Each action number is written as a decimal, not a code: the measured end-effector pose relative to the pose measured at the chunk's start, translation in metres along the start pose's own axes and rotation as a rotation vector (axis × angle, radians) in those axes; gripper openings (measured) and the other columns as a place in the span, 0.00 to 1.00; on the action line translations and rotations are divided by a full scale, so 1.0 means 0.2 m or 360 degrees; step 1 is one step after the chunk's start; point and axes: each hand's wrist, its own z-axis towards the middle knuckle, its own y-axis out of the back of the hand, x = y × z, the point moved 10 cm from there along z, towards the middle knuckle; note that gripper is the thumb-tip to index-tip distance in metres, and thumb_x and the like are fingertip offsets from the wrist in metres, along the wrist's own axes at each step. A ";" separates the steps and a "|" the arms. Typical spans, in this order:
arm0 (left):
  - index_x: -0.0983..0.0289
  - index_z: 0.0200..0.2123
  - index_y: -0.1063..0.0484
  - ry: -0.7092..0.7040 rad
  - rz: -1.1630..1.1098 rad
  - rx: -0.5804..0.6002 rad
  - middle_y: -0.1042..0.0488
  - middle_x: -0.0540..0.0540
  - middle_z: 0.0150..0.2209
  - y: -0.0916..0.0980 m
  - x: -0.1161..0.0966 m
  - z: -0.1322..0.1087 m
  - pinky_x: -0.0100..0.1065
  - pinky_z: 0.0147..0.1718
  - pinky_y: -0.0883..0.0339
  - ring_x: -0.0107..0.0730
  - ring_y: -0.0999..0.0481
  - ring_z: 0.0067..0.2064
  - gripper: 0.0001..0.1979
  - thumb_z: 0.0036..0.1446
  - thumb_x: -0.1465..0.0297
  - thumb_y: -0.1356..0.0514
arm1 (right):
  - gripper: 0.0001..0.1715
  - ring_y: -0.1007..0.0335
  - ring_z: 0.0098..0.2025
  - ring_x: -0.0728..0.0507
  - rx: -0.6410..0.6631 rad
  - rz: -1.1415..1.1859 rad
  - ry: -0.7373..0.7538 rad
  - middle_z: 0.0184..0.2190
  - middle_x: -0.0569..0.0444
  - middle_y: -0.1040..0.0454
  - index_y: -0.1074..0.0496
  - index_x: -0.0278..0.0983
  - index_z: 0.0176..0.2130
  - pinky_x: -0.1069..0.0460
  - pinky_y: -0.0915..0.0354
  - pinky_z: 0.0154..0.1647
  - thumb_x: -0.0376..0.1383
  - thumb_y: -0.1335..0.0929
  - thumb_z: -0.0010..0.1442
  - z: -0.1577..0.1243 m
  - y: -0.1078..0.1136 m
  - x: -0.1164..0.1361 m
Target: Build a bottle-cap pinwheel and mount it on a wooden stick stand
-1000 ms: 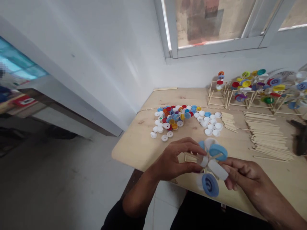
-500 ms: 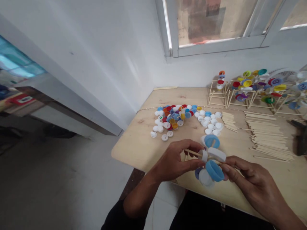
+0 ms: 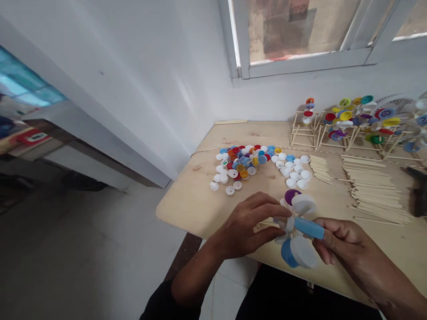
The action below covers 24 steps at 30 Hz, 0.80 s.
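Note:
Above the front of the table, both of my hands are on a bottle-cap wheel (image 3: 304, 251) built on wooden sticks. My left hand (image 3: 245, 224) is closed around its left side, thumb and fingers at a small white cap in the middle. A blue cap (image 3: 309, 228), seen edge-on, points toward my right hand (image 3: 345, 242), whose thumb and fingers pinch its outer end. A purple cap (image 3: 292, 196) and white caps stand out at the top. Another blue cap and a large white one hang below. Part of the wheel's left side is hidden by my left fingers.
Loose coloured caps (image 3: 240, 168) and white caps (image 3: 295, 172) lie on the wooden table (image 3: 187, 195). To the right are short sticks (image 3: 320, 169) and long sticks (image 3: 375, 191). Stick frames with cap wheels (image 3: 345, 116) line the wall. A dark tool (image 3: 418, 191) lies at the right edge.
The bottle-cap wheel has turned between my hands: a blue cap now points right, and a purple cap shows on top. My left fingers have shifted over the middle.

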 end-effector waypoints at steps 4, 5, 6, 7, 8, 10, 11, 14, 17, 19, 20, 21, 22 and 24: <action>0.63 0.47 0.27 0.0129 -0.0069 -0.0068 0.22 0.59 0.42 0.02 0.05 0.00 0.36 0.45 0.31 0.38 0.23 0.43 0.20 0.51 0.65 0.33 | 0.24 0.37 0.21 0.49 -0.0095 -0.0141 0.0083 0.17 0.55 0.31 0.28 0.37 0.23 0.55 0.37 0.23 0.52 0.34 0.58 0.00 0.03 0.03; 0.63 0.46 0.26 0.0167 -0.0093 -0.0083 0.22 0.59 0.42 0.02 0.06 -0.01 0.36 0.44 0.31 0.37 0.23 0.42 0.19 0.51 0.64 0.33 | 0.24 0.36 0.21 0.49 -0.0111 -0.0182 0.0102 0.17 0.55 0.31 0.28 0.37 0.23 0.55 0.37 0.23 0.52 0.34 0.59 -0.01 0.04 0.04; 0.63 0.44 0.25 0.0200 -0.0117 -0.0089 0.22 0.58 0.41 0.02 0.08 -0.01 0.35 0.43 0.30 0.36 0.23 0.41 0.17 0.51 0.64 0.33 | 0.25 0.36 0.21 0.49 -0.0125 -0.0222 0.0116 0.17 0.55 0.31 0.29 0.37 0.22 0.55 0.37 0.23 0.52 0.34 0.59 -0.01 0.04 0.05; 0.63 0.43 0.25 0.0227 -0.0140 -0.0088 0.22 0.58 0.41 0.02 0.09 -0.01 0.35 0.43 0.30 0.36 0.22 0.40 0.15 0.52 0.64 0.34 | 0.25 0.36 0.21 0.49 -0.0136 -0.0259 0.0127 0.17 0.55 0.31 0.30 0.37 0.22 0.56 0.37 0.23 0.52 0.35 0.59 -0.01 0.04 0.05; 0.63 0.42 0.24 0.0247 -0.0158 -0.0081 0.22 0.58 0.40 0.02 0.09 0.00 0.35 0.43 0.31 0.36 0.22 0.40 0.14 0.52 0.64 0.34 | 0.25 0.36 0.21 0.50 -0.0146 -0.0294 0.0129 0.17 0.56 0.31 0.30 0.37 0.21 0.56 0.37 0.24 0.52 0.35 0.59 -0.02 0.05 0.05; 0.63 0.42 0.24 0.0267 -0.0159 -0.0048 0.22 0.58 0.41 0.01 0.10 0.00 0.35 0.43 0.31 0.37 0.22 0.41 0.14 0.51 0.65 0.33 | 0.24 0.36 0.21 0.50 -0.0150 -0.0344 0.0127 0.17 0.57 0.32 0.31 0.38 0.21 0.56 0.37 0.24 0.51 0.35 0.60 -0.02 0.05 0.05; 0.63 0.42 0.24 0.0270 -0.0140 -0.0031 0.22 0.58 0.41 0.00 0.10 0.00 0.36 0.44 0.31 0.37 0.23 0.42 0.15 0.51 0.65 0.33 | 0.24 0.36 0.22 0.50 -0.0140 -0.0358 0.0123 0.17 0.57 0.32 0.31 0.38 0.21 0.56 0.37 0.24 0.51 0.35 0.60 -0.02 0.05 0.05; 0.62 0.45 0.25 0.0260 -0.0064 0.0008 0.21 0.58 0.41 -0.01 0.09 0.00 0.37 0.45 0.32 0.38 0.23 0.42 0.16 0.52 0.64 0.34 | 0.25 0.35 0.22 0.50 -0.0098 -0.0333 0.0117 0.17 0.56 0.32 0.32 0.38 0.21 0.56 0.37 0.24 0.51 0.35 0.60 -0.03 0.04 0.04; 0.62 0.46 0.25 0.0178 -0.0031 0.0019 0.21 0.58 0.41 -0.01 0.07 0.00 0.37 0.45 0.32 0.38 0.23 0.42 0.15 0.54 0.65 0.36 | 0.23 0.36 0.22 0.50 -0.0054 -0.0234 0.0075 0.17 0.57 0.31 0.29 0.38 0.24 0.56 0.38 0.24 0.51 0.35 0.60 -0.02 0.03 0.01; 0.62 0.45 0.25 0.0062 -0.0018 0.0008 0.22 0.58 0.41 -0.01 0.03 0.00 0.36 0.44 0.31 0.37 0.23 0.43 0.14 0.55 0.67 0.36 | 0.24 0.38 0.21 0.51 -0.0003 -0.0132 -0.0002 0.17 0.57 0.32 0.30 0.38 0.23 0.56 0.40 0.23 0.52 0.34 0.59 -0.02 0.02 -0.02; 0.63 0.45 0.25 -0.0008 -0.0005 0.0003 0.22 0.59 0.41 -0.01 0.00 0.00 0.36 0.43 0.30 0.37 0.24 0.43 0.13 0.56 0.68 0.36 | 0.25 0.39 0.20 0.51 0.0038 -0.0075 -0.0049 0.16 0.57 0.33 0.31 0.37 0.21 0.56 0.41 0.23 0.52 0.34 0.59 -0.02 0.01 -0.03; 0.64 0.45 0.25 -0.0080 0.0012 0.0001 0.22 0.59 0.41 -0.01 -0.03 0.00 0.36 0.43 0.30 0.36 0.24 0.43 0.12 0.56 0.69 0.37 | 0.27 0.41 0.19 0.51 0.0079 -0.0024 -0.0093 0.15 0.57 0.34 0.33 0.37 0.20 0.56 0.42 0.22 0.53 0.34 0.59 -0.02 0.00 -0.05; 0.64 0.45 0.25 -0.0146 0.0032 0.0000 0.22 0.60 0.41 -0.01 -0.05 0.00 0.36 0.43 0.29 0.36 0.24 0.43 0.12 0.57 0.70 0.38 | 0.28 0.42 0.19 0.52 0.0116 0.0012 -0.0126 0.14 0.57 0.35 0.34 0.37 0.19 0.56 0.42 0.22 0.53 0.35 0.59 -0.02 -0.01 -0.06; 0.65 0.44 0.25 -0.0241 0.0077 -0.0005 0.23 0.60 0.40 -0.02 -0.08 -0.01 0.36 0.43 0.29 0.35 0.24 0.43 0.11 0.58 0.71 0.39 | 0.29 0.42 0.19 0.52 0.0156 0.0021 -0.0153 0.14 0.57 0.35 0.34 0.37 0.19 0.56 0.42 0.24 0.53 0.36 0.60 -0.02 -0.03 -0.06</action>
